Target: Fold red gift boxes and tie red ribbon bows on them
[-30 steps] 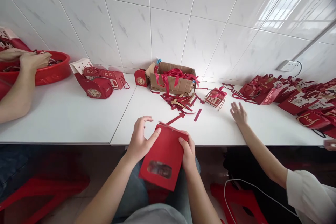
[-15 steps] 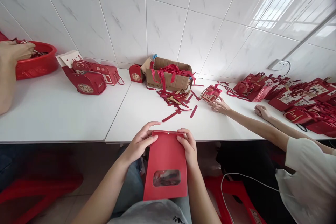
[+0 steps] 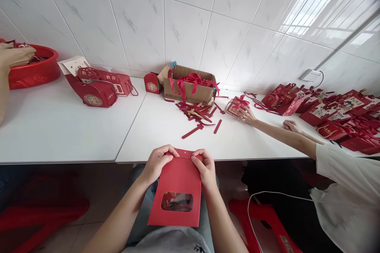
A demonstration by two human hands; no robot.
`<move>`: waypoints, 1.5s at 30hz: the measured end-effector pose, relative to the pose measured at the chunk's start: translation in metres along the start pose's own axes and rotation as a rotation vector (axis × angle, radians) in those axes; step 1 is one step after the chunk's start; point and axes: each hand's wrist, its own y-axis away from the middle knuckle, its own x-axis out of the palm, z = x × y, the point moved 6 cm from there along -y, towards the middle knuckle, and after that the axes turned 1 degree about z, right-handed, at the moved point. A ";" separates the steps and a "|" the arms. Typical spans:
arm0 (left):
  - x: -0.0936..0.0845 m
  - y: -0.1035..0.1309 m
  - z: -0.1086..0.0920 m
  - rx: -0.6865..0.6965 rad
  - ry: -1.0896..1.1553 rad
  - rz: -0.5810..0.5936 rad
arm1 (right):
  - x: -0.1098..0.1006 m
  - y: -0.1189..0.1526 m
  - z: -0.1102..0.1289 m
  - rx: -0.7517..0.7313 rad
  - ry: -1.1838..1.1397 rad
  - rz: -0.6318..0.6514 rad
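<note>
Over my lap, in front of the table edge, I hold a flat red paper gift bag [image 3: 179, 176] with a clear window near its lower end. Something dark shows through the window, too unclear to name. My left hand [image 3: 158, 162] pinches the bag's upper left corner between thumb and fingers. At the upper right corner, my right hand [image 3: 205, 167] grips it the same way. The top edge is folded into a flap with a small hole in its middle.
On the white table [image 3: 154, 134] lie red strips [image 3: 197, 112] before a cardboard box [image 3: 190, 95] of ribbons. Red gift boxes [image 3: 99, 93] stand left, near a red basket [image 3: 35, 73]. A co-worker's hand [image 3: 247, 115] touches a small gift box [image 3: 236, 106]; many bags [image 3: 326, 110] crowd the right.
The bag and both hands have shifted slightly left in view, and the top flap now shows more broadly under my fingers. The co-worker's hand has moved up against the small gift box.
</note>
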 end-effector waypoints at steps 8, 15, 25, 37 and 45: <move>-0.007 0.007 -0.005 -0.117 0.162 -0.248 | 0.007 -0.009 0.011 -0.156 0.213 0.064; -0.001 0.007 0.000 -0.205 0.229 -0.207 | 0.017 -0.027 0.018 -0.280 0.359 0.181; -0.030 -0.014 -0.009 -0.147 0.305 -0.242 | -0.107 -0.210 0.057 -0.317 0.920 -0.393; -0.075 -0.070 -0.127 0.305 0.033 -0.380 | -0.109 -0.228 0.067 -0.485 0.996 -0.295; -0.079 -0.092 -0.175 0.407 -0.026 -0.482 | -0.059 -0.203 0.141 -0.717 0.913 -0.155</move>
